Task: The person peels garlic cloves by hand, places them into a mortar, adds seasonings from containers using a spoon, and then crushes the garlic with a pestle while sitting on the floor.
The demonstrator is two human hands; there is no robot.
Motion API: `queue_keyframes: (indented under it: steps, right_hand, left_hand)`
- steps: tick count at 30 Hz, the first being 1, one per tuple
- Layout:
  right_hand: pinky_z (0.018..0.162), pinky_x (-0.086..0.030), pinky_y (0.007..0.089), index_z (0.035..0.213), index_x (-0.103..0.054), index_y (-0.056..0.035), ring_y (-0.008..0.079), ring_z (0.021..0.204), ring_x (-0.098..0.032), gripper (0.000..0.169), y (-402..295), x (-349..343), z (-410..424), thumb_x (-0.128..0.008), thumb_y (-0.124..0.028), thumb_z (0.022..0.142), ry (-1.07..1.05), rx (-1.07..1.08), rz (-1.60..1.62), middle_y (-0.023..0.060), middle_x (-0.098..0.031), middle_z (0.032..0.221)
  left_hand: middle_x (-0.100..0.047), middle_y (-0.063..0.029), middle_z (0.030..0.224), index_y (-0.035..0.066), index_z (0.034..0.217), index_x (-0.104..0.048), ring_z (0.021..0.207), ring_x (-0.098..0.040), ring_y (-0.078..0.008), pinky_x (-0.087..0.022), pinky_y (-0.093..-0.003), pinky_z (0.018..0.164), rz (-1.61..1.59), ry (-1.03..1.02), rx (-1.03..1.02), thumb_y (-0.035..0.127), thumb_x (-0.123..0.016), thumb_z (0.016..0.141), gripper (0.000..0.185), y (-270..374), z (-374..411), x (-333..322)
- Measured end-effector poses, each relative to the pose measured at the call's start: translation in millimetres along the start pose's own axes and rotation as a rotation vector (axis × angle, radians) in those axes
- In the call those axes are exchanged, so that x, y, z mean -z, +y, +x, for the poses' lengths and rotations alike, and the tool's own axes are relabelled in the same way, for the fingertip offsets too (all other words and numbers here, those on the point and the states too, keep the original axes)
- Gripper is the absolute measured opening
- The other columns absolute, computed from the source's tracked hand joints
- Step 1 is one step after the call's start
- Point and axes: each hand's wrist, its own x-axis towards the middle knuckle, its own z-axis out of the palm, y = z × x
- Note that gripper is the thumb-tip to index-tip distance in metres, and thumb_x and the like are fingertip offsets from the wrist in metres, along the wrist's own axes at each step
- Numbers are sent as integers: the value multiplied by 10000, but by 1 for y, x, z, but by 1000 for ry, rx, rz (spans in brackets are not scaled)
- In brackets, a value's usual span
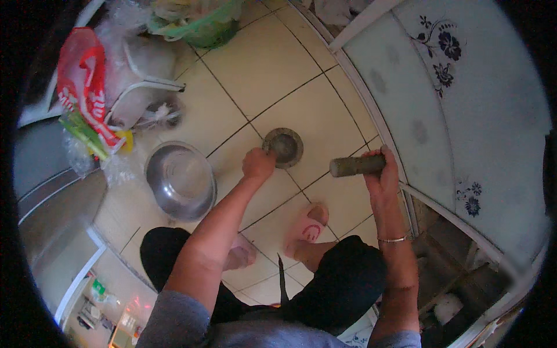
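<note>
A round grey stone mortar (pixel 292 162) stands on the tiled floor in front of me, its dark hollow facing up. My left hand (pixel 258 164) is at its left rim, with the fingers curled over the edge and the fingertips partly hidden. To the right, my right hand (pixel 383 169) grips a thick grey-brown pestle (pixel 354 166). It lies nearly level, apart from the mortar, with its blunt end pointing left. What the hollow holds is too dark to tell.
A shiny metal basin (pixel 180 182) sits left of my left forearm. Beyond it are a red-and-white plastic bag (pixel 82 69), green stalks (pixel 85 132) and a white stool (pixel 150 82). A green basket (pixel 213 30) stands at the back. Flower-patterned cabinet doors (pixel 417 100) border the right side.
</note>
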Motion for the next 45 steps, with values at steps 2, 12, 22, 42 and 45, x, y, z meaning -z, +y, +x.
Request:
queue_keyframes:
  steps: [2,12,22,42,45]
  right_hand:
    - [756,-508,380,813,-508,-36,201,696,-546,137,9,4,23,-581,-125,886,-32,31,-30,74,-539,731]
    - [756,-503,380,791,-522,-60,195,703,-561,174,32,-53,60,-587,-180,898,-272,49,-56,64,-551,721]
    - [641,-494,294,837,-558,-23,148,667,-571,131,82,-77,55,-657,-108,848,-387,157,-208,54,-571,741]
    - [715,-460,218,879,-661,-1,68,767,-567,94,110,-53,44,-643,-86,843,-726,522,-778,4,-618,780]
    - [643,-459,220,924,-671,3,66,684,-560,131,123,-46,50,-633,-105,858,-643,348,-669,7,-601,718]
  left_hand:
    - [-654,-239,843,-42,768,-658,810,-636,-402,-502,-487,728,-1,4,-28,408,-561,813,463,4,12,-13]
    - [-617,-167,616,-21,725,-641,655,-641,-314,-501,-416,579,-249,-175,-40,351,-543,829,398,7,33,-12]
    - [-555,-59,724,7,833,-568,519,-449,-110,-315,-228,425,-1150,-631,-137,182,-521,850,182,-16,29,56]
    - [-603,-127,902,3,981,-558,584,-466,-105,-363,-229,462,-1163,-361,-177,91,-555,795,206,36,22,154]
    - [-588,-151,896,-15,983,-552,553,-446,-107,-346,-212,426,-1261,-482,-158,93,-548,780,230,24,2,188]
